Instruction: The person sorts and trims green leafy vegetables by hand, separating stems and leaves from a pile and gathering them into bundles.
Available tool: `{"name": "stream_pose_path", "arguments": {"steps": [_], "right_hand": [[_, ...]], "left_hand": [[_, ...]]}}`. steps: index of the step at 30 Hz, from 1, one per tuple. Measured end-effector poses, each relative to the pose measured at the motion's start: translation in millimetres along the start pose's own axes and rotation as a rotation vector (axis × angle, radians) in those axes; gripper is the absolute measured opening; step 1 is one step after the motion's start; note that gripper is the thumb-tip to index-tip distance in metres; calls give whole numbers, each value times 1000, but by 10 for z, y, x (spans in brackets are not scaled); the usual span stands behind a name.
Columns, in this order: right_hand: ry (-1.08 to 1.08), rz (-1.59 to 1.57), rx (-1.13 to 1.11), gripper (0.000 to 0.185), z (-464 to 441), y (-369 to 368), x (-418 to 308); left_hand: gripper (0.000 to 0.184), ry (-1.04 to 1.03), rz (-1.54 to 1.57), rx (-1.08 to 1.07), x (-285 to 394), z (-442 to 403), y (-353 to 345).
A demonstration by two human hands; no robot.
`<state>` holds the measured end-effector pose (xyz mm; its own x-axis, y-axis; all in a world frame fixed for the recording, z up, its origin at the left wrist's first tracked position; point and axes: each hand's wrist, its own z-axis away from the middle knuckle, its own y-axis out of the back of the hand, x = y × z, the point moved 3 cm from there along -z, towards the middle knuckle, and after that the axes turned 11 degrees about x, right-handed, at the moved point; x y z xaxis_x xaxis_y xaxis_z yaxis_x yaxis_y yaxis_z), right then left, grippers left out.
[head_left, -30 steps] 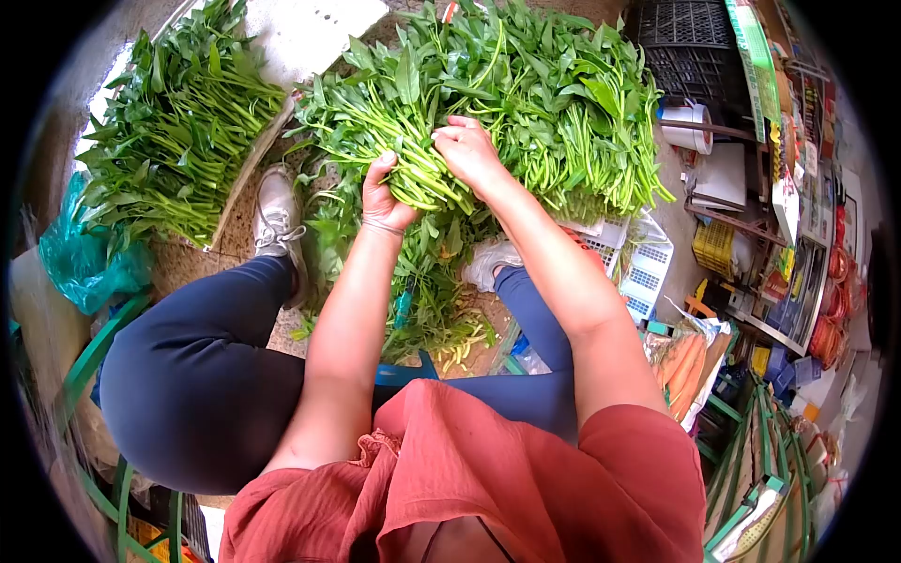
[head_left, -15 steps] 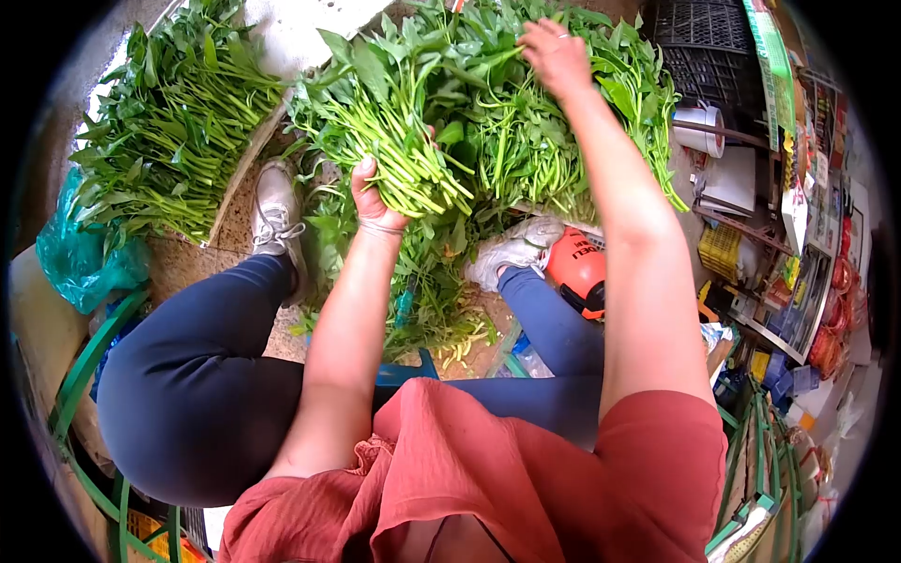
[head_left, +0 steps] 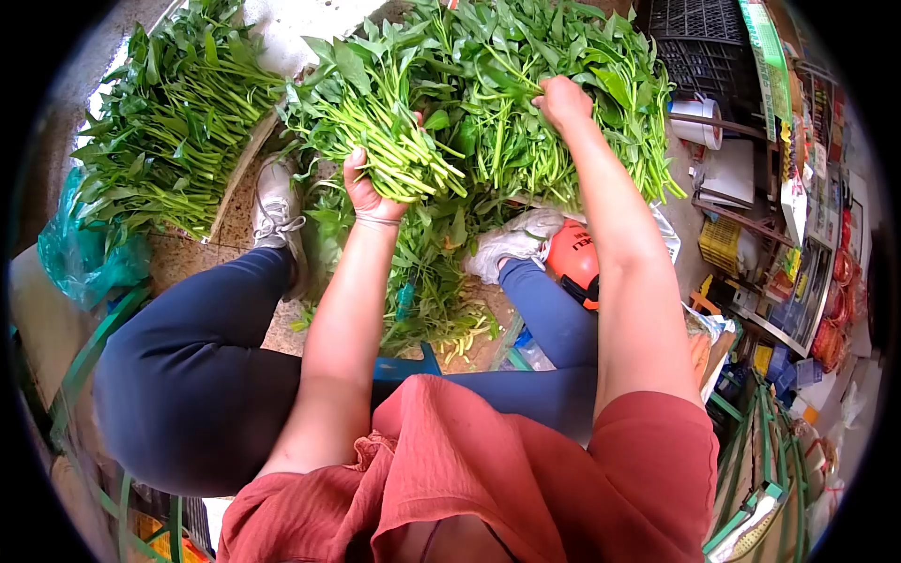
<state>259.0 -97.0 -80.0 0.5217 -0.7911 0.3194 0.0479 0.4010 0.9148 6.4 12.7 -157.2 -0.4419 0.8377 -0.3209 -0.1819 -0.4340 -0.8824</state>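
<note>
My left hand is wrapped round a thick bunch of water spinach, its pale cut stems pointing down towards me and its leaves away. To the right lies a big heap of water spinach. At this heap my right hand is closed, fingers curled on some stems among the leaves; the fingertips are partly hidden. On the left, a separate pile of water spinach rests with its stems towards the right. Loose leafy greens lie on the floor below my left hand.
A teal plastic bag sits at the left. By my right shoe is an orange-red round object. Black crates, a white bucket and cluttered shelves stand on the right. Trimmed stem bits lie on the floor.
My right hand has come down from above the heap onto its stems and closed there. My left hand, still holding the bunch, has shifted slightly left and up.
</note>
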Motion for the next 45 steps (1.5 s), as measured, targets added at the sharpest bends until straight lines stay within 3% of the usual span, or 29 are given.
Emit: {"name": "stream_pose_path", "arguments": {"steps": [1, 4, 5, 7, 9, 11, 15, 17, 19, 22, 27, 29, 30, 31, 33, 34, 36, 38, 42, 45], "right_hand": [[-15, -48, -1, 16, 21, 93, 25], [-46, -246, 154, 25, -108, 181, 428], [-64, -349, 156, 26, -153, 133, 582], [-72, -296, 212, 35, 47, 299, 594], [5, -322, 353, 39, -171, -195, 793], [-80, -279, 65, 30, 76, 90, 445], [-195, -505, 333, 15, 65, 170, 272], [-154, -658, 643, 20, 54, 338, 235], [-246, -1152, 462, 23, 91, 476, 95], [-276, -1155, 156, 26, 609, 768, -446], [-154, -1185, -275, 31, 1114, 171, -921], [-105, -1242, -279, 41, 1166, -148, -977], [-161, -1308, -306, 48, 1406, 243, -1041], [-121, -1463, -272, 57, 1429, 160, -1083], [-138, -1279, -390, 69, 1444, 37, -1033], [-129, -1226, -348, 75, 1489, 92, -1032], [-89, -1362, -385, 63, 1579, 119, -1034], [-101, -1451, -444, 58, 1622, 53, -1008], [-198, -1315, -323, 62, 1681, -84, -847], [-99, -1297, -438, 66, 1788, -94, -819]], "left_hand": [[64, 1, -1, -1, 6, 2, -4], [63, 12, 15, 12, -14, 8, -22], [73, -22, -44, 15, -29, 7, -13], [72, -2, -31, 16, -63, 16, -14], [71, 2, -49, 21, -96, 38, -18], [71, -3, -76, 26, -98, 42, -13], [63, 36, -31, -24, -75, 45, 13], [62, 41, 17, -36, -70, 54, -16], [62, 39, 20, -18, -61, 48, -9], [68, 45, -17, -32, -86, 49, -62], [72, 77, -66, -76, -99, 95, -122], [75, 99, -108, -96, -90, 141, -140], [75, 104, -126, -81, -84, 154, -136], [75, 109, -143, -67, -85, 179, -130], [67, 159, -150, -30, -95, 211, -67], [61, 150, -191, 23, -70, 199, 56], [46, 180, -220, 92, -49, 223, 165], [43, 241, -329, 87, -50, 284, 131], [38, 346, -474, 125, -16, 423, 28], [36, 409, -551, 156, 8, 486, 57]]}}
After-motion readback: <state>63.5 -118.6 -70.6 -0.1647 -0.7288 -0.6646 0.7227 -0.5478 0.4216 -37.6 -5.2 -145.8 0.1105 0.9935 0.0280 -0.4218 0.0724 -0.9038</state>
